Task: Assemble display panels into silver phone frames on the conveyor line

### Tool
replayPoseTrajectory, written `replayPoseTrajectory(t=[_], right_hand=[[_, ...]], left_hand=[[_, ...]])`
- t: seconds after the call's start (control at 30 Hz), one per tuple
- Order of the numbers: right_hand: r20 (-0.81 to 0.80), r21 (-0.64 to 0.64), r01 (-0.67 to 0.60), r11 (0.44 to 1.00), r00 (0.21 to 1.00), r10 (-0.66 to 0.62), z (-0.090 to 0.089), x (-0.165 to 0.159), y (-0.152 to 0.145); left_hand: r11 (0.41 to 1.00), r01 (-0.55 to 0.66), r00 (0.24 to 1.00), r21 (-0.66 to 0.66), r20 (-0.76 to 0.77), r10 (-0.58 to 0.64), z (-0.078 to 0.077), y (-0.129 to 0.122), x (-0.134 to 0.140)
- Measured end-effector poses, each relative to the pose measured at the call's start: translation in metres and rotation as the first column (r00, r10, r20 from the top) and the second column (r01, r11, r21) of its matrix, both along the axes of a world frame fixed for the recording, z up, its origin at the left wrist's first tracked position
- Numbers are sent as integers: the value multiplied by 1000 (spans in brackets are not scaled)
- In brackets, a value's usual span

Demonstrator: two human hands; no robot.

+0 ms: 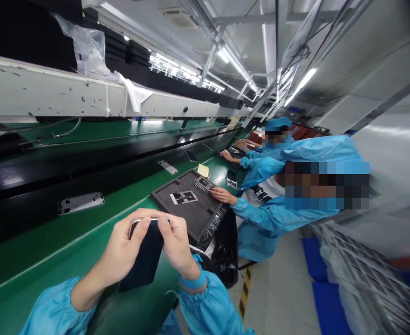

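Low in the view, above the green bench (44, 284), I hold a dark phone (144, 260) with a silvery rim along its top end. My left hand (126, 239) grips its upper left corner, the thumb lying over the dark face. On the upper right corner my right hand (175, 237) is closed in the same way, thumb bent onto the face. Fingers behind the phone are mostly hidden. A pale phone frame (81, 203) lies on the bench to the left, and a second phone frame (168, 167) farther off.
Ahead to the right, a black foam tray (198, 223) carries a white-and-black sheet part (184, 197). A co-worker's hand (223, 195) touches stacked sheets (204, 183) there. A black plastic bag (226, 251) hangs beside the tray. Another co-worker (274, 135) sits beyond.
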State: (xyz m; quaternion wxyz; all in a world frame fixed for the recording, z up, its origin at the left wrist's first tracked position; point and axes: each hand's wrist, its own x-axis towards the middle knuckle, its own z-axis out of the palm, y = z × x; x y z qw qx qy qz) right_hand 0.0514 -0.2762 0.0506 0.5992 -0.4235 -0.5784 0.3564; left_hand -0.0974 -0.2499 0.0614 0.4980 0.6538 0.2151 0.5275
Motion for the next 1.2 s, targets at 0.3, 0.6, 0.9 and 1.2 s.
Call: replayPoseTrajectory(t=[0.3,0.6,0.9,1.2], right_hand=[[267,-62,-162,985,948,172,-24,11,-8],[291,-197,-408,891,844,451,-50,14,-18],[44,-200,-334,921,936,349,-67,-17,-7],[19,-293,-368,883,921,390,-77,-11,-11]], left_hand=[[884,70,958,-462,278,70,9,28,-2],[863,27,868,-504,440,231,19,29,-8],[895,-21,792,-445,539,287,12,33,-8],[893,-52,772,-448,549,320,9,34,-4]])
